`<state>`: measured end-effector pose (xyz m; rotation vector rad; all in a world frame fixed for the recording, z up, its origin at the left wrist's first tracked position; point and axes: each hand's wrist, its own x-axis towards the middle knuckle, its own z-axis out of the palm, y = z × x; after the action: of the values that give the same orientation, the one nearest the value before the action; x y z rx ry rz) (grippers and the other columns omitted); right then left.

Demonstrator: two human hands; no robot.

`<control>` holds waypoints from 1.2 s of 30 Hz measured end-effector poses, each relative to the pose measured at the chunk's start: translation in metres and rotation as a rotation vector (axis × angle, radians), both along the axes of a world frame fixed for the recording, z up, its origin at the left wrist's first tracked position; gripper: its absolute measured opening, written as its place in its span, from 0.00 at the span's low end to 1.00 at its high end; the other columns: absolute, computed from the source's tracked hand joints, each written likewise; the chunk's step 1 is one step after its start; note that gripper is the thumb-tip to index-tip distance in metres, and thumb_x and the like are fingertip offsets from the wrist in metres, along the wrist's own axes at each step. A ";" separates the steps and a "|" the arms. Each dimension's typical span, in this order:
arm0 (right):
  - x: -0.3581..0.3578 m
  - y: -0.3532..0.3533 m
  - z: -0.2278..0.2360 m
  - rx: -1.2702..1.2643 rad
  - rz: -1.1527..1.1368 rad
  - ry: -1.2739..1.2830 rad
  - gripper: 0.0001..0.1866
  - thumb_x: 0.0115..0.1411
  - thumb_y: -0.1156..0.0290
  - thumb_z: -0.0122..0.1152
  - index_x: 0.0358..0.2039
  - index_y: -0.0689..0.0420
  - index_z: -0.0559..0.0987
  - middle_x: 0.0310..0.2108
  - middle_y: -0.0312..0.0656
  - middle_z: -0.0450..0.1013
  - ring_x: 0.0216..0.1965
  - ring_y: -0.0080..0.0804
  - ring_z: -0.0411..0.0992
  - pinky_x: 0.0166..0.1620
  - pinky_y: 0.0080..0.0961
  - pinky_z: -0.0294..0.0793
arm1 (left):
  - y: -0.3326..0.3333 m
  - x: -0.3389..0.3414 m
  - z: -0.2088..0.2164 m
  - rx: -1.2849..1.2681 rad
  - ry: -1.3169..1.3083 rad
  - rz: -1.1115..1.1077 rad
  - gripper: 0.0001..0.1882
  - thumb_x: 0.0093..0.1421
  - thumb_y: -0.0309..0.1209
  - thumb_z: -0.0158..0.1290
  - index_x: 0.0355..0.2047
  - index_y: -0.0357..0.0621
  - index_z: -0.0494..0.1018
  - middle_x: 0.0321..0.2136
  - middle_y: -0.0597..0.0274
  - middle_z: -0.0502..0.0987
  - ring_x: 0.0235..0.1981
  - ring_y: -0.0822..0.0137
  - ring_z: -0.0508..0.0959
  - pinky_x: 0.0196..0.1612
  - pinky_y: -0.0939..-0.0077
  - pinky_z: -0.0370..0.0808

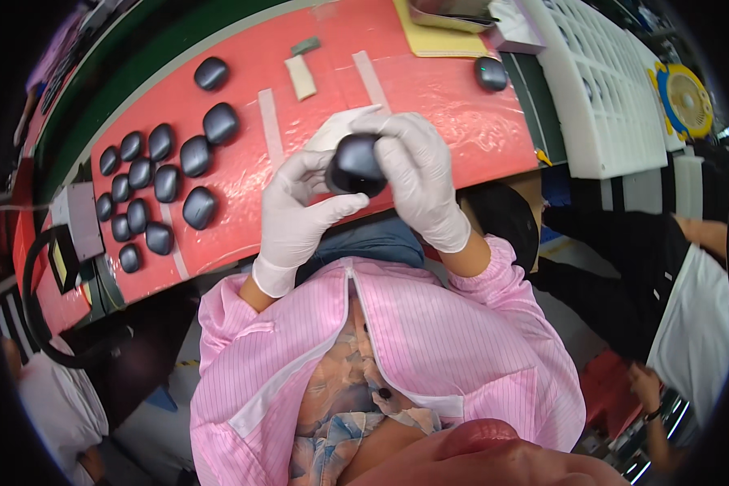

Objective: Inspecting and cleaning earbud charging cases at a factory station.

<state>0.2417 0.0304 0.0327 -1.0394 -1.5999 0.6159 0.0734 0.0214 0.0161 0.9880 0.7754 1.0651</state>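
Observation:
Between my two white-gloved hands is a dark, glossy, rounded case [356,162], lifted over the near edge of the red-covered table. My left hand [293,212] grips its left and lower side, with the thumb underneath. Fingers of my right hand [417,166] close round its right side and top. Just behind the case a white cloth [332,130] shows; whether my right fingers touch it I cannot tell. Several similar dark cases [196,155] stand in loose rows on the left of the table.
One more case [491,74], showing a small green light, sits at the far right. A pale block [301,78] and a grey-green piece [305,45] lie at the back. White foam trays [599,97] and a yellow-blue fan [684,99] stand right. A grey box [78,220] is left. Other people are on both sides.

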 end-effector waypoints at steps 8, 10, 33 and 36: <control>0.001 -0.011 -0.009 -0.374 0.053 0.383 0.23 0.69 0.58 0.34 0.31 0.64 0.72 0.30 0.46 0.75 0.30 0.28 0.75 0.38 0.22 0.73 | -0.019 0.009 0.002 0.036 0.061 -0.072 0.29 0.43 0.19 0.66 0.43 0.40 0.64 0.44 0.59 0.70 0.47 0.67 0.71 0.50 0.71 0.69; -0.004 -0.015 -0.012 -0.341 0.092 0.357 0.23 0.69 0.59 0.34 0.31 0.64 0.71 0.29 0.46 0.75 0.30 0.30 0.75 0.37 0.23 0.74 | -0.021 0.008 0.002 0.028 0.019 -0.105 0.33 0.46 0.27 0.66 0.48 0.41 0.58 0.50 0.57 0.61 0.51 0.66 0.66 0.52 0.69 0.67; -0.068 -0.009 -0.047 -0.090 0.114 -0.245 0.14 0.67 0.69 0.40 0.39 0.65 0.72 0.41 0.44 0.70 0.35 0.26 0.64 0.36 0.20 0.64 | -0.145 -0.506 -0.194 -0.048 -0.794 1.403 0.25 0.56 0.42 0.53 0.49 0.37 0.66 0.46 0.46 0.73 0.42 0.45 0.75 0.42 0.56 0.75; -0.054 -0.002 -0.044 0.036 0.022 -0.206 0.12 0.64 0.76 0.42 0.41 0.66 0.74 0.41 0.45 0.72 0.41 0.32 0.70 0.46 0.26 0.68 | -0.147 -0.488 -0.202 -0.022 -0.867 1.311 0.17 0.55 0.42 0.53 0.36 0.40 0.69 0.28 0.53 0.73 0.29 0.59 0.74 0.30 0.66 0.75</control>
<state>0.1880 0.0282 -0.0110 -1.0870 -1.7972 0.5055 -0.4141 -0.1257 -0.1860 -0.2200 0.6322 2.3552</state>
